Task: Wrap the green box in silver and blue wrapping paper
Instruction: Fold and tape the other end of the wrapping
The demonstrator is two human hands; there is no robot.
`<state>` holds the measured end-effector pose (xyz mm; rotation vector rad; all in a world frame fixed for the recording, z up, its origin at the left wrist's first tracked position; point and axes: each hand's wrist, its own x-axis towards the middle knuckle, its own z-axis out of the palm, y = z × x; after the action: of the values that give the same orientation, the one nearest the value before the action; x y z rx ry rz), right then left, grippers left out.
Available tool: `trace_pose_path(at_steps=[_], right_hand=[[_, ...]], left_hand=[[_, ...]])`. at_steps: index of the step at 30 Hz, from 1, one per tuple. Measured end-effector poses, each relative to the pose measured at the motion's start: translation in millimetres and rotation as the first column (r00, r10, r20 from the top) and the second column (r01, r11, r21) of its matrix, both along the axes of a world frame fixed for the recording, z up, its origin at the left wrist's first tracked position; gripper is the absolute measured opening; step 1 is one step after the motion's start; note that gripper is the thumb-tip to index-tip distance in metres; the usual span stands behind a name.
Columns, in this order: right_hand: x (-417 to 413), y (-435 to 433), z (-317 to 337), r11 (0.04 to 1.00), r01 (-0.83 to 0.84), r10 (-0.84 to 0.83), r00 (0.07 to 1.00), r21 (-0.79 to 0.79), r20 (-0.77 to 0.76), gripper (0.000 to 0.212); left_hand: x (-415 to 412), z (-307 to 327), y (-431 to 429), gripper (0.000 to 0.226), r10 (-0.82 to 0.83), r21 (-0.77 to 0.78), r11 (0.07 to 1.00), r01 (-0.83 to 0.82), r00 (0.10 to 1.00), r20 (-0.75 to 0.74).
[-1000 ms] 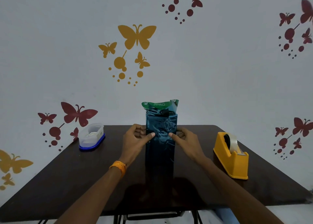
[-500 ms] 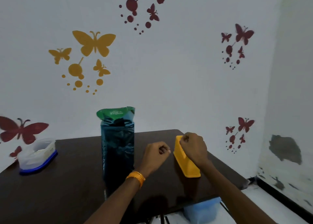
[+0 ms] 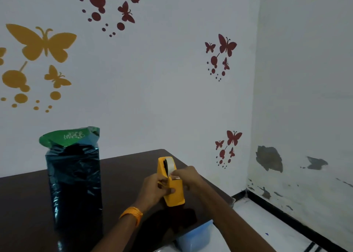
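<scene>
Both my hands have left the box and gone over to the yellow plastic tape dispenser (image 3: pixel 174 193) at the right end of the dark wooden table (image 3: pixel 124 167). Half a second ago they were only arriving there as closed fists. My view has swung right with them.

My left hand (image 3: pixel 154 190) now curls round the near side of the dispenser, thumb across its yellow face, and holds it down. My right hand (image 3: pixel 188 177) sits at the top of the dispenser with its fingertips (image 3: pixel 174 174) together on the loose end of the clear tape (image 3: pixel 169 165). It looks like a pinch, though the contact itself is small and hard to read.

The tall green cardboard box (image 3: pixel 66 136) stands upright on the table to the left, well apart from my hands. The shiny dark blue wrapping paper (image 3: pixel 74 185) sleeves its sides, but the top end is open and the green flap shows above the paper. Nothing holds the paper shut that I can see, so I judge it could spring loose while I am away.

To do this step well, I should keep the left hand's weight on the dispenser so it does not lift or slide. I should draw the tape out straight, long enough to bridge the seam, then pull it down across the cutter for a clean tear. Holding the strip by one corner should keep it from curling onto itself before I carry it back to the box.
</scene>
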<state>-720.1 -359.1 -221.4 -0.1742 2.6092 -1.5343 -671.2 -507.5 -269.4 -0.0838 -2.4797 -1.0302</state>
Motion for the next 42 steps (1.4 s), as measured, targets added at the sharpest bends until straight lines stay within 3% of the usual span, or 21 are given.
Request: trace_pose_path(at_steps=[3,6,12,22,30,33,37,39,42], right_hand=[[-1,-1,2,0.984,0.050,-0.035,0.995,-0.170,0.092,0.022],[-1,-5,9,0.951,0.078,-0.055,0.995,-0.299,0.084,0.017],[10,-7,10,0.979,0.078,-0.096,0.991,-0.189,-0.089,0.019],[52,10,-9,0.951,0.072,-0.130,0.976,-0.300,-0.177,0.023],[55,22,-37,0.938,0.099,-0.133,0.988,-0.331,-0.083,0.017],[52,21,-44,0.963,0.083,-0.124,0.981,-0.257,-0.148,0.019],[47,20,-45,0.993,0.117,-0.115,0.930,-0.015,-0.349,0.029],[47,24,-43,0.987,0.115,-0.068,0.930,0.110,-0.361,0.034],[50,32,-50,0.987,0.096,-0.040,0.920,0.126,-0.389,0.027]], left_hand=[[-3,-3,0,0.046,0.010,0.010,1.000,-0.010,1.000,0.004],[-3,-1,0,0.047,0.010,-0.004,1.000,-0.010,1.000,0.014],[2,-2,2,0.047,-0.006,0.018,1.000,0.006,1.000,0.009],[11,1,5,0.036,-0.045,0.065,0.997,0.047,0.998,-0.033],[12,0,8,0.041,-0.016,0.039,0.999,0.017,1.000,-0.018],[12,1,8,0.045,-0.009,0.025,1.000,0.010,1.000,-0.013],[8,-1,7,0.046,-0.003,0.026,1.000,0.003,1.000,-0.003],[8,-2,7,0.046,0.001,0.018,1.000,-0.001,1.000,-0.005],[6,-3,7,0.048,0.007,0.011,1.000,-0.007,1.000,0.000]])
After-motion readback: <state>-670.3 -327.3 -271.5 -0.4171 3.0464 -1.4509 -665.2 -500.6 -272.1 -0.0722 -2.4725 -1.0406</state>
